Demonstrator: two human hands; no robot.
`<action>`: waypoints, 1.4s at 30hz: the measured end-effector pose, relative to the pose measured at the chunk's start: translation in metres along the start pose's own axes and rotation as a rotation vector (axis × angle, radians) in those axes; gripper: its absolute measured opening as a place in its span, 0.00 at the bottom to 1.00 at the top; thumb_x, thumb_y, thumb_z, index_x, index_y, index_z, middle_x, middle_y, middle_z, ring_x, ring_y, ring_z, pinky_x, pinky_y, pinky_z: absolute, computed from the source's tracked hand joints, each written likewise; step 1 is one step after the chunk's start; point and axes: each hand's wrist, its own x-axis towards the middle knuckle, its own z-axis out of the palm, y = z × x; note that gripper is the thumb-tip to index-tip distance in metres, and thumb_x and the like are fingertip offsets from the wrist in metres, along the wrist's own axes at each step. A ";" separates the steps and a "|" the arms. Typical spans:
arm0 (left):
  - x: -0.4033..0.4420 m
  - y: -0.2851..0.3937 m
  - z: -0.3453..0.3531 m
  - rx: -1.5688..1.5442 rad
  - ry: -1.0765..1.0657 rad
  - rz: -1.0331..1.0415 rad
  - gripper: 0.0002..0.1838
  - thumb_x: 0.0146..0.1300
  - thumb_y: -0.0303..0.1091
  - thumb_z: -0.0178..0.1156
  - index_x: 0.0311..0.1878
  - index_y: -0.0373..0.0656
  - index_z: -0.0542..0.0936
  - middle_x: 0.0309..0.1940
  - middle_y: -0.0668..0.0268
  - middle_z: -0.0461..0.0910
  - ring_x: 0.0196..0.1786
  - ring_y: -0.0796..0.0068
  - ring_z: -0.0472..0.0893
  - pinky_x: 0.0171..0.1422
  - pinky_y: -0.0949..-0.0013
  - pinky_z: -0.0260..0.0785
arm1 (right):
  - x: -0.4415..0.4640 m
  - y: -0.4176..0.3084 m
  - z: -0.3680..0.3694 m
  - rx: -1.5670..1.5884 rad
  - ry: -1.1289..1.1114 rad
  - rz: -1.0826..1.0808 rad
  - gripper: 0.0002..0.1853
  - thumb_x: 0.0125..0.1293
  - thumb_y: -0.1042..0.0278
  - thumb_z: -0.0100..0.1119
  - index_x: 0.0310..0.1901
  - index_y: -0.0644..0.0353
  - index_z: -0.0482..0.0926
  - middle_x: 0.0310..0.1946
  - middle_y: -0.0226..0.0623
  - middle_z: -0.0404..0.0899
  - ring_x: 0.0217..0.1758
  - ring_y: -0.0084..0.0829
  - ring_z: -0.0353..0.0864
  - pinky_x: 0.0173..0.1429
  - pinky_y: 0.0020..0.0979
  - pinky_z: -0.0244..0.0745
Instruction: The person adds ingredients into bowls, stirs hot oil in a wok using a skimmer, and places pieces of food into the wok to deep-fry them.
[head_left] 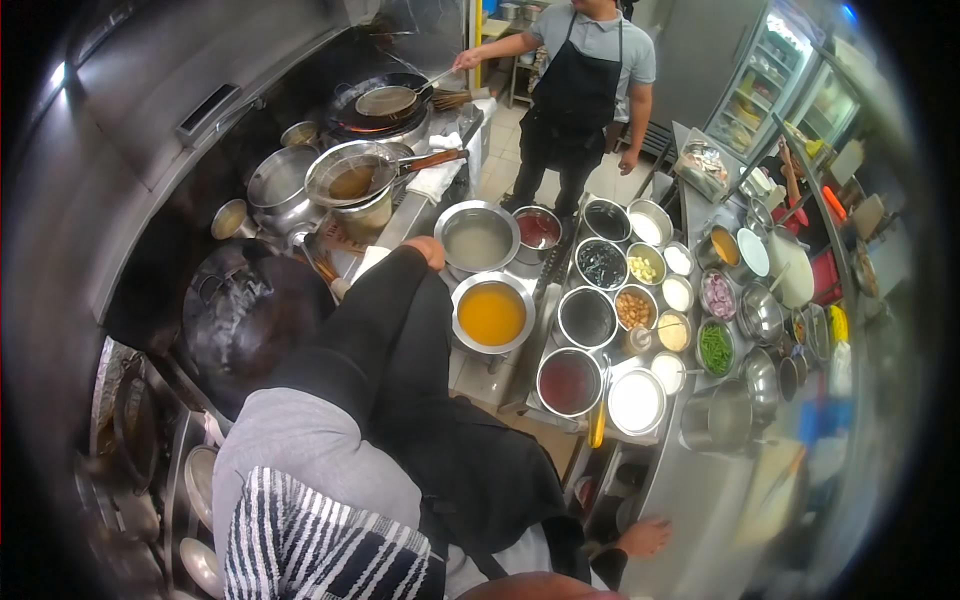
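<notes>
My left hand [428,252] lies at the end of an outstretched black sleeve, beside the rim of a wide metal basin of cloudy liquid [478,238]. Its fingers are mostly hidden, so whether it holds anything is unclear. Close to it are a white cloth [371,262] and a metal bowl of orange-yellow liquid [491,313]. Low on the right, my right hand [645,537] is at the edge of the steel counter [690,500], fingers extended and nothing visible in it. A dark wok [240,315] is left of my sleeve.
A co-worker [590,80] in an apron holds a strainer [386,101] over a far wok. A strainer [350,178] rests on a pot. Several containers of sauces and ingredients, including chopped greens [715,347], fill the right counter. A glass-door fridge [765,80] stands behind.
</notes>
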 end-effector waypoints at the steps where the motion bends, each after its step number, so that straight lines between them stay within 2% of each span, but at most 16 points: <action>1: 0.001 -0.001 0.002 0.000 0.000 0.002 0.19 0.50 0.36 0.63 0.45 0.40 0.88 0.49 0.49 0.84 0.56 0.51 0.83 0.59 0.55 0.75 | -0.001 0.002 0.004 -0.001 0.001 0.001 0.22 0.75 0.46 0.46 0.56 0.52 0.79 0.52 0.37 0.81 0.56 0.45 0.80 0.53 0.50 0.77; 4: 0.006 -0.003 0.006 -0.017 0.024 -0.005 0.19 0.49 0.35 0.63 0.45 0.40 0.88 0.49 0.48 0.84 0.56 0.51 0.83 0.59 0.55 0.75 | -0.001 0.001 0.005 -0.020 -0.038 0.004 0.23 0.75 0.45 0.46 0.58 0.52 0.78 0.54 0.36 0.80 0.56 0.44 0.79 0.53 0.50 0.77; 6: 0.007 -0.004 0.006 0.011 -0.005 0.003 0.19 0.49 0.35 0.64 0.45 0.40 0.88 0.49 0.48 0.84 0.56 0.51 0.83 0.59 0.55 0.75 | 0.000 0.000 0.003 -0.048 -0.153 0.044 0.23 0.75 0.45 0.46 0.60 0.51 0.76 0.56 0.35 0.80 0.58 0.44 0.79 0.53 0.51 0.77; 12: 0.006 -0.003 0.005 0.009 -0.013 -0.031 0.19 0.49 0.36 0.65 0.45 0.40 0.88 0.50 0.49 0.84 0.57 0.52 0.83 0.59 0.56 0.75 | -0.001 0.007 0.031 0.003 -0.099 0.026 0.23 0.75 0.44 0.46 0.60 0.49 0.76 0.55 0.34 0.80 0.57 0.43 0.79 0.53 0.53 0.76; 15: 0.010 -0.005 0.006 0.045 -0.041 0.012 0.19 0.48 0.36 0.66 0.45 0.40 0.88 0.49 0.49 0.85 0.56 0.52 0.83 0.59 0.56 0.75 | 0.003 -0.007 -0.019 -0.032 -0.222 0.078 0.22 0.75 0.44 0.46 0.60 0.49 0.77 0.55 0.33 0.80 0.58 0.42 0.79 0.53 0.52 0.76; 19: 0.009 -0.005 0.005 0.105 -0.077 0.071 0.19 0.48 0.36 0.67 0.44 0.40 0.88 0.49 0.49 0.85 0.56 0.52 0.83 0.59 0.56 0.75 | 0.001 -0.005 -0.014 -0.018 -0.172 0.065 0.23 0.76 0.44 0.45 0.60 0.49 0.77 0.55 0.32 0.80 0.58 0.42 0.79 0.54 0.51 0.76; 22: 0.014 -0.006 0.008 0.079 -0.044 0.060 0.19 0.48 0.37 0.67 0.43 0.40 0.88 0.49 0.49 0.85 0.56 0.52 0.84 0.59 0.56 0.75 | 0.003 -0.009 -0.026 -0.036 -0.209 0.079 0.23 0.76 0.44 0.45 0.61 0.50 0.76 0.56 0.33 0.80 0.58 0.43 0.78 0.55 0.51 0.76; 30: 0.023 -0.011 0.012 0.143 -0.123 0.106 0.19 0.47 0.37 0.69 0.44 0.41 0.88 0.49 0.50 0.85 0.56 0.52 0.84 0.59 0.56 0.75 | 0.008 -0.015 -0.047 0.008 -0.366 0.151 0.25 0.76 0.44 0.44 0.62 0.52 0.75 0.59 0.36 0.77 0.60 0.45 0.77 0.57 0.52 0.75; 37: 0.022 -0.011 0.015 0.037 -0.051 0.022 0.19 0.48 0.37 0.69 0.44 0.42 0.88 0.50 0.50 0.85 0.56 0.53 0.84 0.58 0.57 0.75 | 0.007 -0.011 -0.038 0.018 -0.334 0.111 0.25 0.76 0.44 0.44 0.62 0.53 0.75 0.60 0.36 0.77 0.61 0.46 0.77 0.56 0.53 0.75; 40: 0.015 -0.008 0.011 0.096 -0.052 0.069 0.19 0.48 0.37 0.69 0.44 0.42 0.88 0.50 0.50 0.85 0.57 0.53 0.83 0.59 0.57 0.75 | 0.008 -0.011 -0.035 0.028 -0.323 0.159 0.25 0.76 0.44 0.44 0.63 0.52 0.74 0.61 0.36 0.76 0.60 0.46 0.78 0.55 0.53 0.76; 42: 0.011 -0.005 0.007 0.042 -0.055 0.003 0.19 0.47 0.37 0.69 0.44 0.42 0.88 0.50 0.50 0.85 0.56 0.53 0.84 0.59 0.57 0.75 | 0.010 -0.013 -0.037 0.024 -0.353 0.196 0.25 0.76 0.45 0.44 0.63 0.52 0.74 0.61 0.35 0.77 0.60 0.45 0.78 0.55 0.53 0.76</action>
